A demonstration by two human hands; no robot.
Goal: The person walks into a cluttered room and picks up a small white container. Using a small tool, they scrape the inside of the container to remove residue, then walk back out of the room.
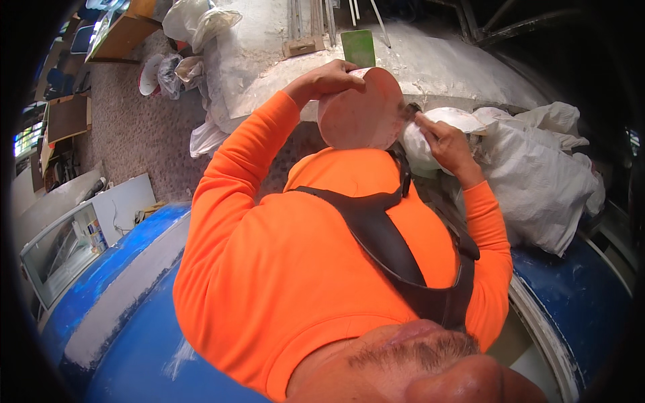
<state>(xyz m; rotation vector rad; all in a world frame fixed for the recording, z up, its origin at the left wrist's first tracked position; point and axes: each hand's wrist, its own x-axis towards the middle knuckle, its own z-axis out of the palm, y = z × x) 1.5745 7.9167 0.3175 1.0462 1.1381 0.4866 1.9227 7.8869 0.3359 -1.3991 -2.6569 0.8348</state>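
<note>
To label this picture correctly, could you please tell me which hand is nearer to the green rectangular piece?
Left. The left hand is just below the green piece in the picture; the right hand is farther off, lower and to the right.

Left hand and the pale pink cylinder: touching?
Touching. The head view shows the left hand gripping the pale pink cylinder, thumb lapped over its upper edge.

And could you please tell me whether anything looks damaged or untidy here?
Yes: the blue painted surface at lower left has a white scuff breaking its colour, and the whitish work surface at the top looks speckled and grimy. The pinkish cylinder in the left grip is blotchy, though whether from dirt or wear I cannot tell.
</note>
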